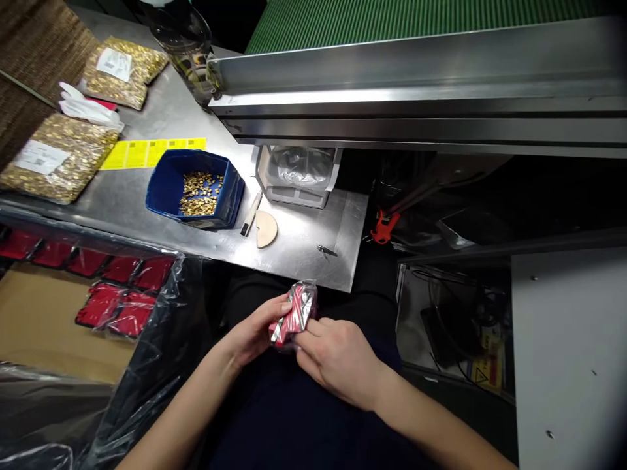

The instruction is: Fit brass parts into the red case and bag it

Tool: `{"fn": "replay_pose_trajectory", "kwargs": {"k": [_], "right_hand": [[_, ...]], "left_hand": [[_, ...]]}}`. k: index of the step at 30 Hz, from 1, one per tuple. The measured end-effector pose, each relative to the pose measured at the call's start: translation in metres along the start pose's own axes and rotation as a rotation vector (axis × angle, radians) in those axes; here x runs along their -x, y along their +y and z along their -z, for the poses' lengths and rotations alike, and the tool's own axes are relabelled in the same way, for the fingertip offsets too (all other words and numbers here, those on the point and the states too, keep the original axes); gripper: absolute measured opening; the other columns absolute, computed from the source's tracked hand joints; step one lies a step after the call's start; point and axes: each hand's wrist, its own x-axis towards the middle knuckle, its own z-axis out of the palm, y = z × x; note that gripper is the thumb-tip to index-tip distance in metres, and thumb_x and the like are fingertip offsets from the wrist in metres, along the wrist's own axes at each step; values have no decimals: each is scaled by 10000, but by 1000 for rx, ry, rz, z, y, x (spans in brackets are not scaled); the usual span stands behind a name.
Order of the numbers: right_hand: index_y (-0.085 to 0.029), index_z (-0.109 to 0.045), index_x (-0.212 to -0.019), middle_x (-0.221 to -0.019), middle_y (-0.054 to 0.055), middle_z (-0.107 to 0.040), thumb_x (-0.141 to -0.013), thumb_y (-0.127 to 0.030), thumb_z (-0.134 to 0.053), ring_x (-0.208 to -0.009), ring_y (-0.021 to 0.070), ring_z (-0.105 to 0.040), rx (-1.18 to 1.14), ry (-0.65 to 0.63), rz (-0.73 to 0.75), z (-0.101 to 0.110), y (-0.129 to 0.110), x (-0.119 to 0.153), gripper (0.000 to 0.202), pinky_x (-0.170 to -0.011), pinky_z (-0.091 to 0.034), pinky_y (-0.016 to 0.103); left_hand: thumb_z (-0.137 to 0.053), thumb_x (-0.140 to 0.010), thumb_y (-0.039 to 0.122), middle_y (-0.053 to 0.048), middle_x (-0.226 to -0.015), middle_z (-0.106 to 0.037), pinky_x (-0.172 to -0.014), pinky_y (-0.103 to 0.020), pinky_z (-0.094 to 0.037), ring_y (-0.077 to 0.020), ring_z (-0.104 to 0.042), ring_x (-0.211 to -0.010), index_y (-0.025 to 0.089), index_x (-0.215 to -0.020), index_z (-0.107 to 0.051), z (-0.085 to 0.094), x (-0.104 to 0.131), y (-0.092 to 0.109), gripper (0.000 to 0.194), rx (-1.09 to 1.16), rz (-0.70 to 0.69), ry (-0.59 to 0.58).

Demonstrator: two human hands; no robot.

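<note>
Over my lap, my left hand (pixel 258 328) is closed around a red packet in clear plastic wrap (pixel 296 313), its thumb lying on top. My right hand (pixel 337 356) grips the lower right side of the same packet with bent fingers; the fingertips are partly hidden behind the wrap. What is inside the wrap looks red and dark, but its kind cannot be made out. On the metal table ahead lie a round cream-coloured disc with a notch (pixel 266 230), a slim white-and-black tool (pixel 251 214) and a small nail clipper (pixel 326 250).
A blue bin (pixel 230 196) holds small brass-coloured pieces. Beside it are a yellow label strip (pixel 151 153) and bags of brass pieces (pixel 73 156). A plastic-lined box (pixel 130 307) with red packets stands at left. A metal conveyor frame (pixel 416 85) crosses ahead; an orange clamp (pixel 385 227) hangs beneath.
</note>
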Motion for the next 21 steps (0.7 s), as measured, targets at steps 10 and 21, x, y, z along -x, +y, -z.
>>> {"fn": "replay_pose_trajectory", "kwargs": {"k": [10, 21], "right_hand": [[-225, -567, -825, -774, -13, -594, -1025, -246, -514, -676, 159, -519, 108, 353, -228, -8, -4, 5, 208, -642, -284, 346], [-182, -555, -690, -605, -58, -446, -923, -373, -604, -554, 88, -336, -1250, 166, -597, -1, 42, -11, 305, -539, -240, 233]], "left_hand": [[-825, -782, 294, -94, -1322, -691, -932, -291, -569, -259, -682, -1122, 265, -1548, -414, 4, 12, 10, 870, -136, -332, 2], [-531, -928, -26, -48, -1720, -176, -1217, -538, -392, -345, -325, -1540, 399, -1419, -526, -11, 32, 3, 649, -1155, -836, -226]]}}
